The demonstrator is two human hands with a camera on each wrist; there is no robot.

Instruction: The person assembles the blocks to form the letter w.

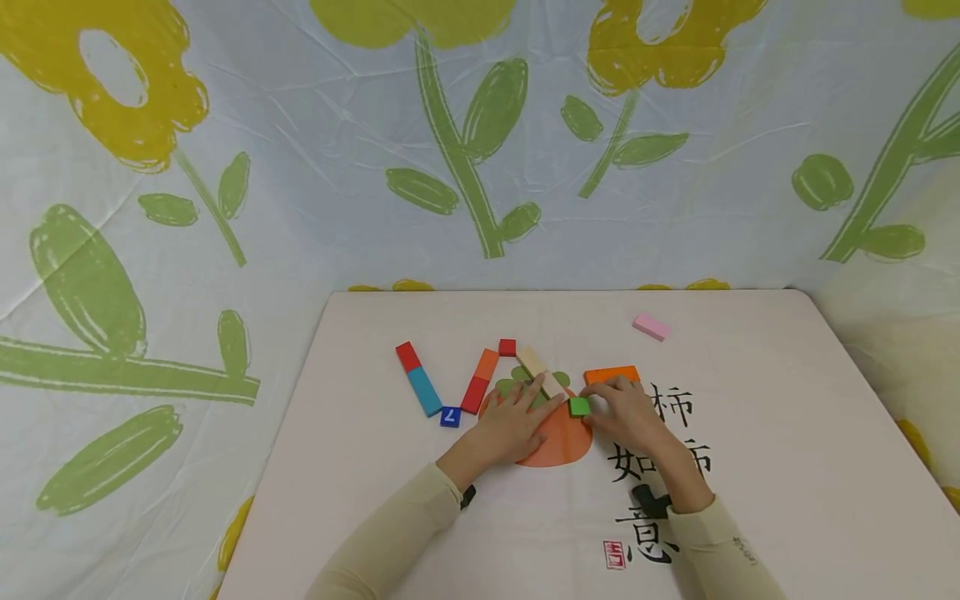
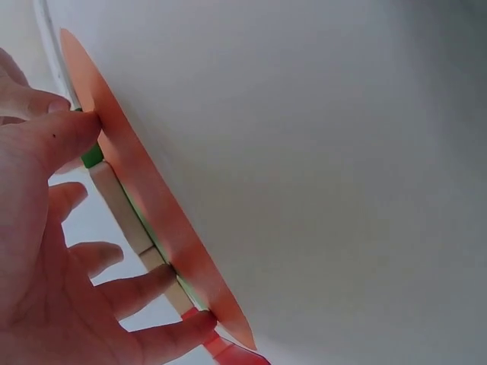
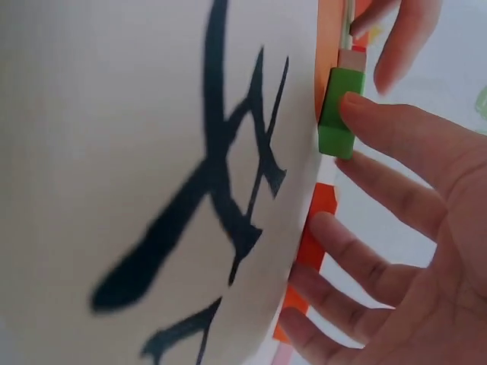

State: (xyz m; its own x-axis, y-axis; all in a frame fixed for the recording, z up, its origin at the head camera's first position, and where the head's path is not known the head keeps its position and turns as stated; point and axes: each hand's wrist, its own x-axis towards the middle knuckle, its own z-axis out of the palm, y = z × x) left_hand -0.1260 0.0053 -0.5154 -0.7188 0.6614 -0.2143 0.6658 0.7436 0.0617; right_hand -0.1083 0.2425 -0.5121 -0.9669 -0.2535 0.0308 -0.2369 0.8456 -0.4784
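My right hand [image 1: 628, 413] pinches a small green block [image 1: 579, 407] between thumb and forefinger. The block lies at the lower right end of a slanting pair of pale wooden blocks [image 1: 532, 360]. My left hand [image 1: 510, 427] is spread palm down, with fingertips on or against the wooden blocks; one finger reaches close to the green block. In the left wrist view, the wooden blocks [image 2: 120, 204] stand end to end along the printed orange shape [image 2: 163, 205]. The right hand's other fingers lie beside an orange block [image 1: 611, 374], partly hidden by them.
Left of the hands, a zigzag row holds a red-and-blue strip [image 1: 418, 380], a dark blue block [image 1: 450, 417] marked with a figure, an orange-and-red strip [image 1: 478, 382] and a red block [image 1: 507, 347]. A pink block [image 1: 651, 327] lies at the back right. Black characters are printed on the cloth.
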